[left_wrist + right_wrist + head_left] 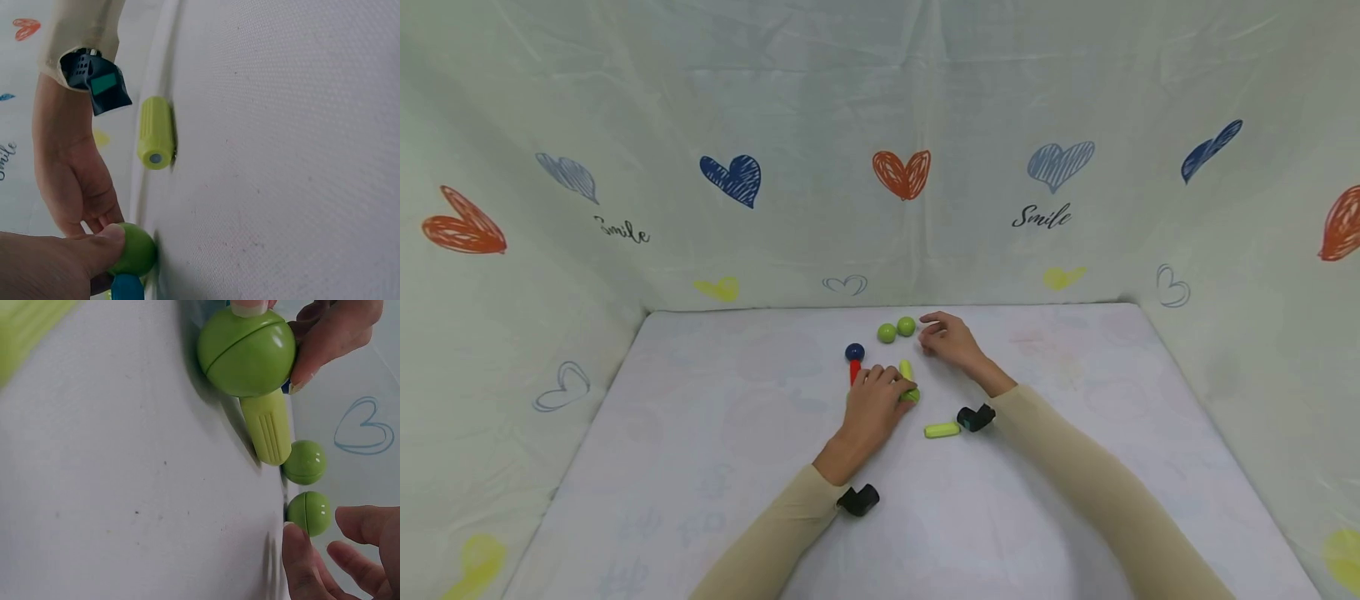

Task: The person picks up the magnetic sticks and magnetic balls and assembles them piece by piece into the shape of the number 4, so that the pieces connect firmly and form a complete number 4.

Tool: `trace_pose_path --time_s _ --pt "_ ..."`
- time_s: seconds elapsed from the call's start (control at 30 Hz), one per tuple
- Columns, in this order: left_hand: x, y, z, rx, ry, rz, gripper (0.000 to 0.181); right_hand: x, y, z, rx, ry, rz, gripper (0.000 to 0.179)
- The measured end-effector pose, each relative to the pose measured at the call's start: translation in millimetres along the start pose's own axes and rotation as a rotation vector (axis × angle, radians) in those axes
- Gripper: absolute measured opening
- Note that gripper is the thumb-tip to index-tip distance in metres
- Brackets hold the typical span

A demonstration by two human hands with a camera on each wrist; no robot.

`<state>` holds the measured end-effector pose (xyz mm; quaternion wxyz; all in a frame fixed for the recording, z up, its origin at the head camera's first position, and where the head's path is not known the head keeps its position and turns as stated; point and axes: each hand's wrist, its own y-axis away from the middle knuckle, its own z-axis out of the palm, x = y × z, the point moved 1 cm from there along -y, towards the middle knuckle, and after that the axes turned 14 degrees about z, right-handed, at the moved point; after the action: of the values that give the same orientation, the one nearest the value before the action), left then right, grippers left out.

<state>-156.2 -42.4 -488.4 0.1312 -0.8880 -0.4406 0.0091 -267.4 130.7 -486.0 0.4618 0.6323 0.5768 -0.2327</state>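
Observation:
My left hand [871, 408] pinches a green ball [247, 356] low over the table. A yellow-green ribbed rod [269, 428] extends from that ball toward the back. In the left wrist view a blue rod [128, 287] shows right at the ball's underside. Beyond the fingers, a red rod [854, 370] meets a dark blue ball [854, 352], its near part hidden by the hand. My right hand [953, 342] hovers at two loose green balls [887, 333], thumb and fingers parted beside the nearer one [310, 512], holding nothing.
Another yellow-green rod [942, 430] lies by itself below the right wrist. Black wrist cameras [976, 417] hang from both sleeves. Behind the white table [700, 433] rises a pale curtain [820, 108] printed with hearts.

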Motion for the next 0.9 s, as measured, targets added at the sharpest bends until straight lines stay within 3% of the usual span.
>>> trace_pose_path --time_s 0.43,0.9 --pt "2.1 -0.4 0.8 0.017 0.032 -0.034 0.028 -5 -19.1 6 0.012 0.054 0.054 0.042" --pt "3.3 1.3 -0.2 0.027 0.064 -0.050 0.027 -11 -27.2 15 0.004 0.088 0.040 0.043"
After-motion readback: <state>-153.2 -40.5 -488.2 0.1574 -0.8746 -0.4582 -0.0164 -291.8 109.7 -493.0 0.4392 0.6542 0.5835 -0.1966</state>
